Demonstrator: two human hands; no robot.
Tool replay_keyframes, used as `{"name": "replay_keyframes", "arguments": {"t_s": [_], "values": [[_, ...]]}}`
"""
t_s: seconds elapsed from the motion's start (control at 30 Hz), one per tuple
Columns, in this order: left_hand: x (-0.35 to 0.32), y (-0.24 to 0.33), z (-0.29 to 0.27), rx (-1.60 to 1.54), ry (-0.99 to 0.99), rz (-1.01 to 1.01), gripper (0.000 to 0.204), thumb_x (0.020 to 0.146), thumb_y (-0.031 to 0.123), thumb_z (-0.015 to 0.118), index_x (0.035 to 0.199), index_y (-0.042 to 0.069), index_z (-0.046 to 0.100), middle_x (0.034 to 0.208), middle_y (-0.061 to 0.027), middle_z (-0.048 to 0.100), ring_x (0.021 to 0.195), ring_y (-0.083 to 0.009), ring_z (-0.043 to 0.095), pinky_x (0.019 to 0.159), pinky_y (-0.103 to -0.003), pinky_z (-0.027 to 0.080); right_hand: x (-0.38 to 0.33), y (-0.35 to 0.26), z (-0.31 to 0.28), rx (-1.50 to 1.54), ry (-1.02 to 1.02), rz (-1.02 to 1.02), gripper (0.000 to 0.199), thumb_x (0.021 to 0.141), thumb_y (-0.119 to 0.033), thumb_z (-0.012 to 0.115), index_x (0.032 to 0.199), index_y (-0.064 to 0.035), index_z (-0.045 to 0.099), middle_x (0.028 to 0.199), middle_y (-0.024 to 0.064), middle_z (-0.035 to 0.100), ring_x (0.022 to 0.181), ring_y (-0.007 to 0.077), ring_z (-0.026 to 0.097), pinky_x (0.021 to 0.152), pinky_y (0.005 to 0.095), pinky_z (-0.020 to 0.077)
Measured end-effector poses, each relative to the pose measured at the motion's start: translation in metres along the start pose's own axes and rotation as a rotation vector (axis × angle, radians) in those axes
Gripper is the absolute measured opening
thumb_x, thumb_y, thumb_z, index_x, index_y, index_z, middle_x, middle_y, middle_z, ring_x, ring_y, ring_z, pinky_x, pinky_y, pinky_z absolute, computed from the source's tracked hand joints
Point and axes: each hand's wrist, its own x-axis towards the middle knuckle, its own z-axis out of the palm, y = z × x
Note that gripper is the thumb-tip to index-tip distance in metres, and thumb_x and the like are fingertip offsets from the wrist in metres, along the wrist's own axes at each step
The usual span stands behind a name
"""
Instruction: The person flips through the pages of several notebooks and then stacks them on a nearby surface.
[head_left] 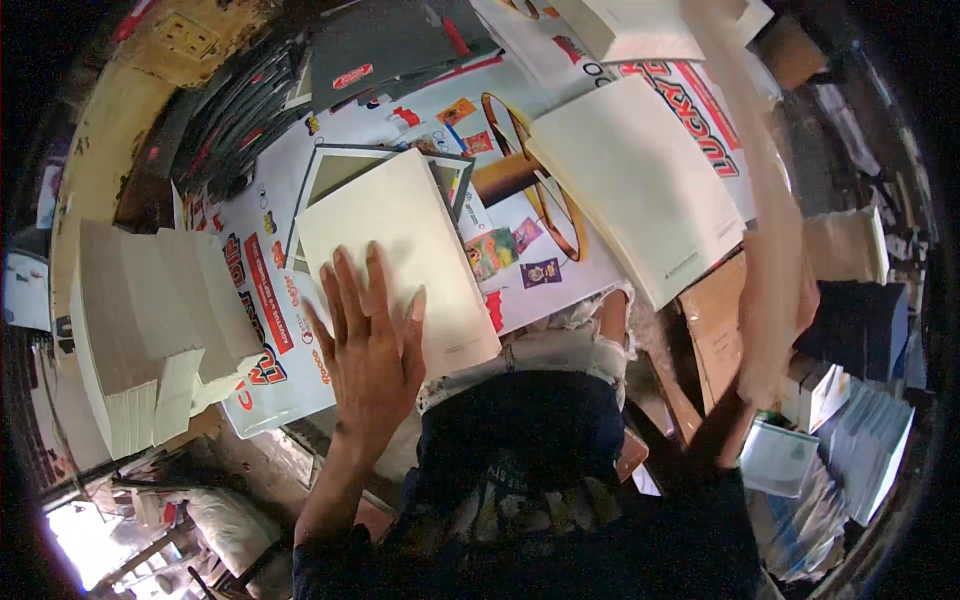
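My left hand [365,325] lies flat with fingers spread on a cream block of paper [410,220]. The block rests at a slant over a dark-edged cover board [330,175], most of which it hides. Off to the right, my right hand [800,305] is closed around a long pale strip [768,250], which stands up past the far side of the table. Motion smears the strip, so its material cannot be made out. A second cream paper block [640,180] lies between the two hands, farther back.
A printed banner sheet [570,300] covers the table. Tall paper stacks stand at the left [150,300] and at the far right back [640,30]. Dark covers [390,50] are piled at the back left. Books and paper bundles [865,440] crowd the right side.
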Motion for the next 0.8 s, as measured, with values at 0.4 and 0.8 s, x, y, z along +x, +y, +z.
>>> {"name": "replay_keyframes", "arguments": {"t_s": [0.4, 0.8], "values": [[0.009, 0.015, -0.033, -0.277, -0.261, 0.374, 0.063, 0.078, 0.021, 0.078, 0.137, 0.023, 0.058, 0.154, -0.0328, 0.025, 0.134, -0.0525, 0.04, 0.098, -0.051, 0.051, -0.05, -0.011, 0.006, -0.052, -0.056, -0.336, 0.055, 0.07, -0.026, 0.085, 0.121, -0.013, 0.068, 0.146, 0.0108, 0.052, 0.144, 0.0357, 0.034, 0.119, 0.0586, 0.0154], [0.016, -0.006, -0.045, -0.586, -0.156, 0.356, 0.058, 0.063, 0.012, 0.09, 0.119, 0.012, 0.073, 0.145, -0.0333, 0.043, 0.123, -0.0367, 0.059, 0.09, -0.036, 0.055, -0.036, -0.01, 0.042, 0.059, -0.489, -0.784, 0.048, 0.075, -0.015, 0.07, 0.122, -0.0185, 0.067, 0.142, 0.003, 0.056, 0.136, 0.0228, 0.048, 0.121, 0.0547, 0.0238]]}}
